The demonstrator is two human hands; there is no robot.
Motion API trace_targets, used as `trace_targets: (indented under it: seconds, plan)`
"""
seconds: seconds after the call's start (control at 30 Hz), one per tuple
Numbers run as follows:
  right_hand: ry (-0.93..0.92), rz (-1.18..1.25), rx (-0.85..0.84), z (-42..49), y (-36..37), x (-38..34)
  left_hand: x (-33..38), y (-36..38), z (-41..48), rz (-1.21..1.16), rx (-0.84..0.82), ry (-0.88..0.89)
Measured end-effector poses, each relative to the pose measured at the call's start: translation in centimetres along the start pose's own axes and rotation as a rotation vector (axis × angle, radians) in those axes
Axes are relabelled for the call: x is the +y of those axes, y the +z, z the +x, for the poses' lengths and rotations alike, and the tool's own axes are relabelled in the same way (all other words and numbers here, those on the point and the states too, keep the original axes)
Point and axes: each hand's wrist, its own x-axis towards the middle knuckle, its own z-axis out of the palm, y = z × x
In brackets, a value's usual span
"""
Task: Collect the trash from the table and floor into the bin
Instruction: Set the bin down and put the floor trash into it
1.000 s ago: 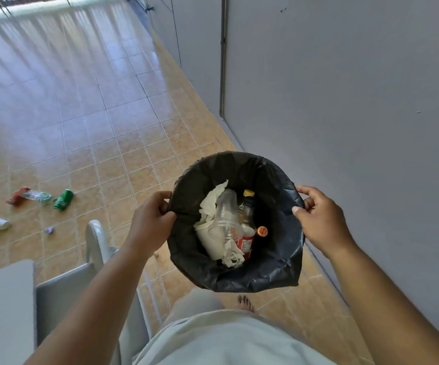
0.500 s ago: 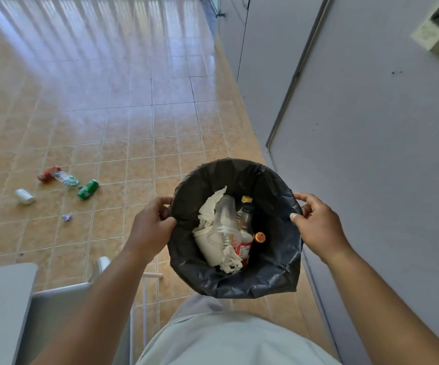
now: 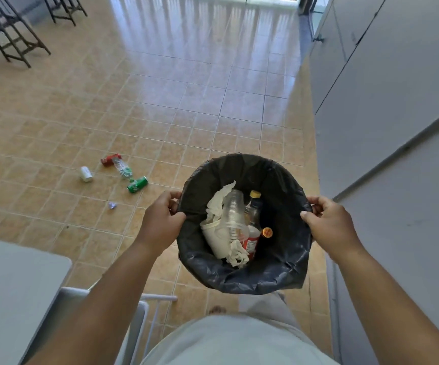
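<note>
I hold a round bin lined with a black bag (image 3: pixel 286 185) in front of my waist. My left hand (image 3: pixel 161 219) grips its left rim and my right hand (image 3: pixel 330 223) grips its right rim. Inside lie crumpled tissue, a clear plastic cup (image 3: pixel 232 209), a white cup (image 3: pixel 217 237) and a dark bottle (image 3: pixel 253 209). On the tiled floor to the left lie a red can (image 3: pixel 110 159), a crushed clear bottle (image 3: pixel 122 168), a green can (image 3: pixel 137 184), a white can (image 3: pixel 86 174) and a small wrapper (image 3: pixel 112 205).
A grey table corner (image 3: pixel 10 285) is at the lower left with a grey chair (image 3: pixel 134 317) beside it. Grey cabinets (image 3: pixel 386 114) line the right side. Dark chair legs (image 3: pixel 13 40) stand at the far left.
My view has swung to the left and away from the wall, so more floor shows. The floor trash now lies nearer the middle. Both hands keep their hold on the bin.
</note>
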Motion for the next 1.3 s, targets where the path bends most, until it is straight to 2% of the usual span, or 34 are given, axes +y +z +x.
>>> trace_targets:
  seconds: [0.33,0.6,0.9,1.1,1.3]
  plan:
    - [-0.194,-0.039,-0.293,17.5,5.5,-8.6,0.1,-1.5,8.4,-0.04,0.332,-0.186]
    - [-0.357,-0.082,-0.448,26.2,11.6,-16.6,-0.7,-4.4,12.9,-0.094,0.556,-0.264]
    - [-0.401,-0.175,-0.529,32.9,22.3,-25.5,-4.6,-11.8,21.3,-0.157,0.643,-0.319]
    - [-0.415,-0.295,-0.605,35.9,30.3,-32.8,-7.7,-18.8,27.1,-0.165,0.674,-0.39]
    - [-0.482,-0.307,-0.632,37.5,38.4,-40.7,-10.3,-25.7,30.8,-0.155,0.759,-0.43]
